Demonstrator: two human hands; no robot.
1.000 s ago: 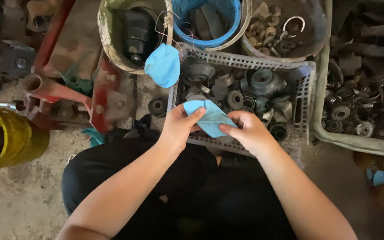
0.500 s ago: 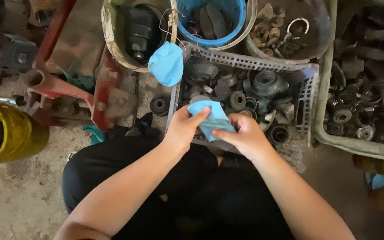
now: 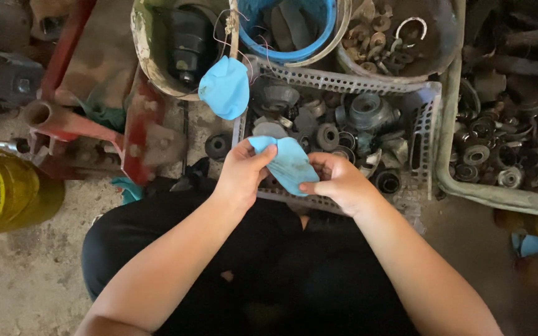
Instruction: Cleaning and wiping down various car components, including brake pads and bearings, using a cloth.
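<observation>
A limp blue rubber glove (image 3: 289,162) is stretched between my two hands, just above my lap. My left hand (image 3: 241,171) pinches its left end between thumb and fingers. My right hand (image 3: 337,182) grips its lower right edge. Both hands hover over the near rim of a grey perforated plastic basket (image 3: 424,134) filled with dark metal bearings and bushings. A second blue glove (image 3: 225,87) hangs over the basket's far left corner, apart from my hands.
A dirty bucket (image 3: 147,59) with a black part, a blue tub (image 3: 294,56) and a bowl of metal rings (image 3: 443,31) stand behind. A crate of parts (image 3: 462,183) is at right. A yellow cylinder (image 3: 7,193) and red metal frame (image 3: 135,134) are at left.
My hands have shifted the glove slightly; my left thumb and fingers now pinch its end higher while the right hand holds the lower edge. The view has drifted a little downward.
</observation>
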